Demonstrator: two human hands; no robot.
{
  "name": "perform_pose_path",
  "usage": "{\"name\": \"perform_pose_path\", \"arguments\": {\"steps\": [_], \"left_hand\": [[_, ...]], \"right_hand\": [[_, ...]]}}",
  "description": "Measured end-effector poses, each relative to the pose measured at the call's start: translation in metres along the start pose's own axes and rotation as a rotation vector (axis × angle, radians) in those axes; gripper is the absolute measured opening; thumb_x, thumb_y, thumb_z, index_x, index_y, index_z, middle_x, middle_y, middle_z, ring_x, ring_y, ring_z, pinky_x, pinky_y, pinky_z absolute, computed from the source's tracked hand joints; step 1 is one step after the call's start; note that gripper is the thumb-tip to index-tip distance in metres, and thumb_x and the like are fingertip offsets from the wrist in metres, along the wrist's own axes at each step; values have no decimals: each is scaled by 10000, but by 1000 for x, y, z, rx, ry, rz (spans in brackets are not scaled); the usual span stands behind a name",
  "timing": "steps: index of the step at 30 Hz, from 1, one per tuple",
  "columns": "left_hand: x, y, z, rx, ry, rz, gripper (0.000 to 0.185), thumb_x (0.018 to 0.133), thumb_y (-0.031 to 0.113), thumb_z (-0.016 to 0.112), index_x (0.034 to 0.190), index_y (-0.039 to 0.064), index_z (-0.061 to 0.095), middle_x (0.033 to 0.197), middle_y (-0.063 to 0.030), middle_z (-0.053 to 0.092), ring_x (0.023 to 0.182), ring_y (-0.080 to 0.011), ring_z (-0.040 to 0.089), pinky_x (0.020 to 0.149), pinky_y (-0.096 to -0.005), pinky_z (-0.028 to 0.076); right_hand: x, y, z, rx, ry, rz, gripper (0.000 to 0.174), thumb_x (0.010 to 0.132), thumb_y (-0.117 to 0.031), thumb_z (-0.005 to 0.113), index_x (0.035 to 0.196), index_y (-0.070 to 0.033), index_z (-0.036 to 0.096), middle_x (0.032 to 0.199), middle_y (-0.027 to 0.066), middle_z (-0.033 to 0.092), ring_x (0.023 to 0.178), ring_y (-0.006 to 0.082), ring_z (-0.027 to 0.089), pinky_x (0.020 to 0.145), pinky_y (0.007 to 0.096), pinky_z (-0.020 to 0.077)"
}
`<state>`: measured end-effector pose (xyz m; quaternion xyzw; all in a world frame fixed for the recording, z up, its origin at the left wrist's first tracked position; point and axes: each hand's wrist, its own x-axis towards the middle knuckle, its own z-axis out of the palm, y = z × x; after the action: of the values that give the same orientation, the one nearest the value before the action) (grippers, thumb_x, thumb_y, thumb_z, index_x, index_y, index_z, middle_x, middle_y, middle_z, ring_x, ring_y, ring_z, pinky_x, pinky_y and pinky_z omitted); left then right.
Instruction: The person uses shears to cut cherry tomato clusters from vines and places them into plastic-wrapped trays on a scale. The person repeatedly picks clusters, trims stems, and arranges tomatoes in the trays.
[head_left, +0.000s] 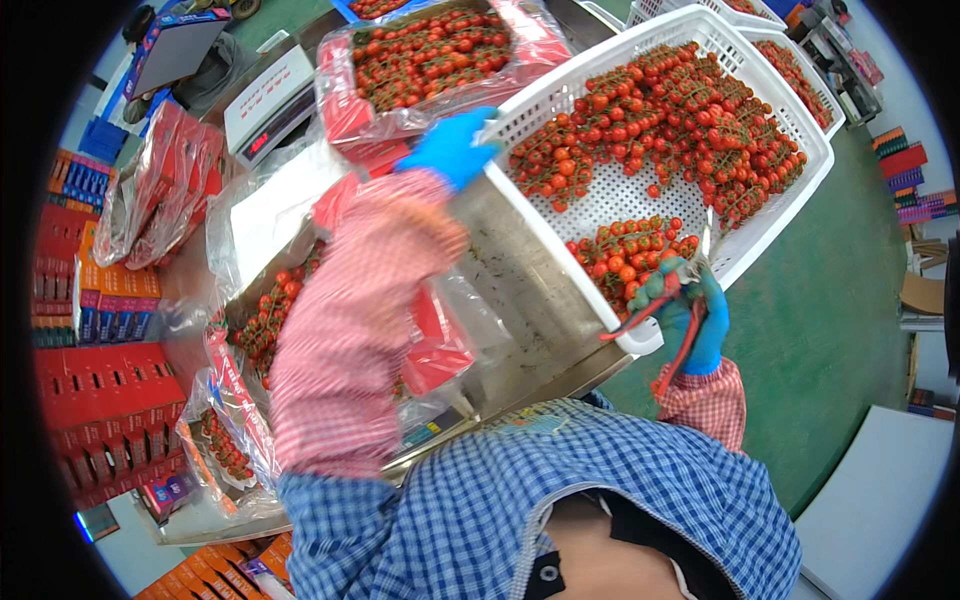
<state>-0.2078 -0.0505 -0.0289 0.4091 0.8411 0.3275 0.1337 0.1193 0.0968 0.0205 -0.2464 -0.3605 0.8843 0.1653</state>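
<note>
My right hand (694, 319), in a blue glove stained dark at the fingers, is wrapped around red-handled pruning shears (686, 289). Their metal blades point up into a white perforated plastic crate (517, 225). Just left of the blades, a smaller group of vine cherry tomatoes (628, 255) lies in the crate's near corner. A larger heap of tomatoes on the vine (675, 127) fills the far and right parts. My left hand (454, 150), also blue-gloved, is blurred at the crate's left rim, close to a red carton (420, 60) full of tomatoes. Whether it holds anything is unclear.
A digital scale (274, 105) with a lit red display stands at the left. My left arm partly hides another tomato carton (274, 315) on the metal table (525, 292). Plastic-wrapped red cartons (161, 187) lie farther left. Another white crate (825, 67) stands behind the first.
</note>
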Motion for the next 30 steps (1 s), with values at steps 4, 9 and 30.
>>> {"name": "perform_pose_path", "arguments": {"steps": [4,9,30], "left_hand": [[96,45,115,311,-130,-411,569,743,273,637,1250,108,435,1229,-174,493,1089,-333,516,921,-413,429],[119,25,168,433,105,-522,494,738,166,610,1200,127,438,1137,-152,508,1050,-323,527,862,-439,463],[-61,127,120,-2465,-480,-303,644,862,336,411,1384,35,183,1371,-309,228,1084,-445,484,868,-501,466]], "right_hand": [[0,-46,-59,24,30,-55,439,881,-393,408,1024,11,505,824,133,549,762,293,544,732,458,455],[5,-76,-106,49,80,-185,439,872,-375,430,1017,34,497,823,156,547,763,298,561,715,465,480],[2,-58,-41,-153,-329,96,485,891,-416,371,1027,30,508,793,138,592,724,243,598,688,378,491]]}}
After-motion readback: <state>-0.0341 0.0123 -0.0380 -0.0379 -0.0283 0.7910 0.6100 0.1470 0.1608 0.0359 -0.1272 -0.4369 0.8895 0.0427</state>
